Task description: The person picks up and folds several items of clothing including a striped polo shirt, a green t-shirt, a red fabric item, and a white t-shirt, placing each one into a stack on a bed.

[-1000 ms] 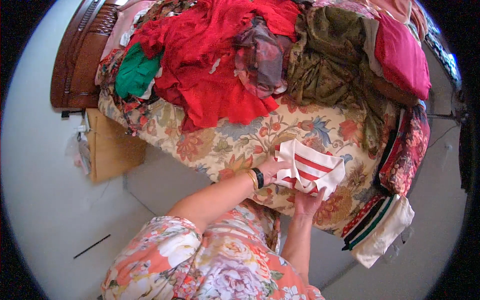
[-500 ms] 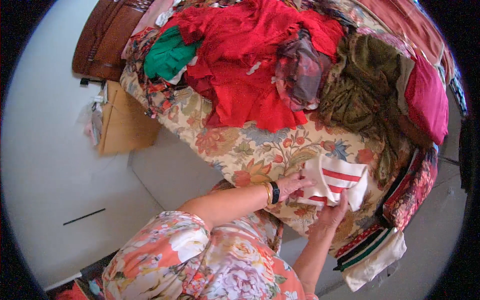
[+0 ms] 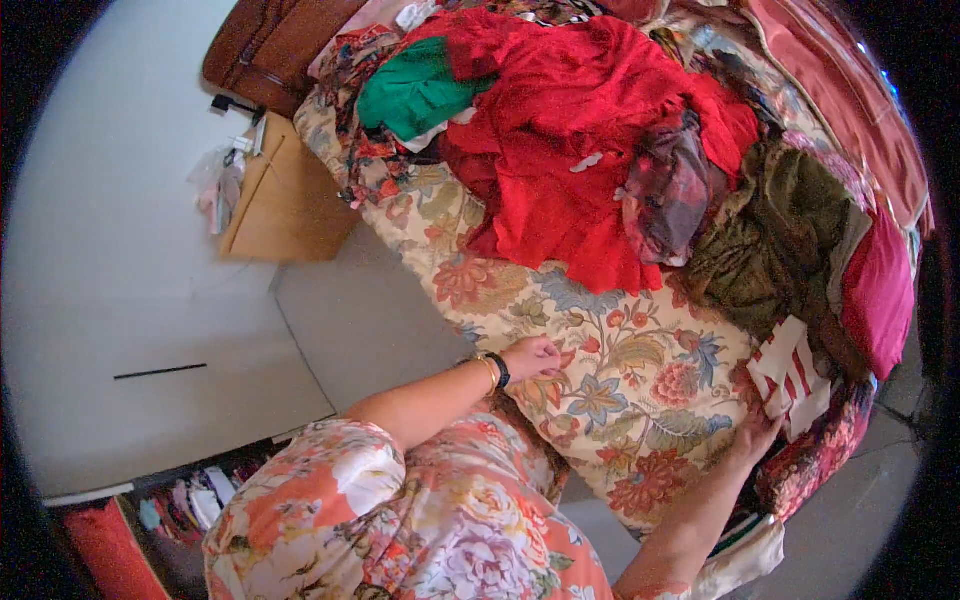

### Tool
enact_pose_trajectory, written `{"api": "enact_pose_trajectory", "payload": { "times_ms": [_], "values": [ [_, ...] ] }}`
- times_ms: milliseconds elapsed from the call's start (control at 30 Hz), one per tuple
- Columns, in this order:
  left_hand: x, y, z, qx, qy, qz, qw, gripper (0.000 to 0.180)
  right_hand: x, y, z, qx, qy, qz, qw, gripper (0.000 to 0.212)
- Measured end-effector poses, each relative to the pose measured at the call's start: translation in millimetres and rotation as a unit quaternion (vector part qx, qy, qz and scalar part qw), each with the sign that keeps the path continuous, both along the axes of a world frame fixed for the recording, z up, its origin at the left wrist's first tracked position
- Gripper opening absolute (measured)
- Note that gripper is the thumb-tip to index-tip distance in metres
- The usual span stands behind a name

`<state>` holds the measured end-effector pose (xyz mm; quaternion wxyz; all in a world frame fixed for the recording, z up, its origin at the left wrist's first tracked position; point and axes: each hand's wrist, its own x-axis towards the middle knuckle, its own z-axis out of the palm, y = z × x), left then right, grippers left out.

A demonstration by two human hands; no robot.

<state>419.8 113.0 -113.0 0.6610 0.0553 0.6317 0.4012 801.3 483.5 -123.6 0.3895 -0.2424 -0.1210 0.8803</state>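
At the right edge of the bed, my right hand (image 3: 757,437) grips a folded white cloth with red stripes (image 3: 792,375). The cloth is held over a folded dark floral garment (image 3: 825,450), close to an olive-green garment (image 3: 770,240). My left hand (image 3: 533,357), with a black band and a gold bangle at the wrist, is over the near left edge of the floral bedspread (image 3: 590,400). Its fingers are curled together and nothing shows in them.
A heap of red clothing (image 3: 570,150) covers the far middle of the bed, with a green cloth (image 3: 420,90) on its left and a magenta cloth (image 3: 880,290) to the right. Left of the bed stand a cardboard box (image 3: 290,200) and an open drawer (image 3: 180,510) holding small items.
My right hand has carried the striped cloth rightward to the bed's edge. My left hand has let go of it and drawn back left. The view has shifted.
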Motion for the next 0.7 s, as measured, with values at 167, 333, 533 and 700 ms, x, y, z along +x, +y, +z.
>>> {"api": "enact_pose_trajectory", "payload": {
  "times_ms": [167, 333, 533, 700],
  "values": [
    [0.2, -12.2, -45.4, 0.058, 0.061, 0.014, 0.996, 0.026, -54.5, -42.1, 4.2, -0.043, -0.253, -0.219, 0.941, 0.062],
    [-37.3, -11.5, -23.9, 0.081, 0.119, -0.138, 0.980, 0.028, -43.0, -133.7, -15.5, -0.066, -0.298, -0.210, 0.929, 0.063],
    [-222.3, -32.0, 28.8, 0.099, 0.576, -0.007, 0.812, 0.033, -132.2, -255.8, -11.0, 0.282, -0.725, 0.069, 0.625, 0.066],
    [-426.7, -39.2, 56.6, 0.016, 0.816, -0.002, 0.578, 0.066, -192.4, -339.0, -71.4, 0.540, -0.810, 0.227, -0.025, 0.098]
  ]
}}
